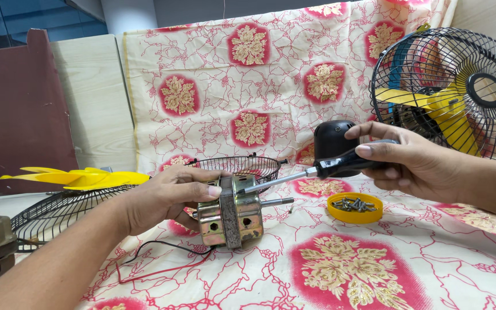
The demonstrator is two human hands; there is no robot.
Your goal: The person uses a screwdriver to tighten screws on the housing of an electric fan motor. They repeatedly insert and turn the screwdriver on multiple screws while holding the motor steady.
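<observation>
Left hand [170, 198] of mine is wrapped over the top of the fan motor [229, 211], fingers pressed against its metal casing, holding it upright on the cloth-covered worktop [409, 270]. Right hand [417, 163] is closed around the black handle of the screwdriver [311, 171], whose shaft slants down to the motor's top edge, close beside my left fingertips.

Risk one: if the tip slips off the screw, it could drive into those fingers, since they sit right next to it. Risk two: the motor stands on a narrow edge on soft cloth; side pressure from the driver could tip it or twist it out of my grip. Its wires [162, 258] trail loose beneath and might snag.

Just beyond, the yellow dish of screws [355, 208] lies near my right wrist and could be knocked over. Farther back are a wire guard [58, 215], a yellow blade [78, 177] and an assembled fan [454, 95].
</observation>
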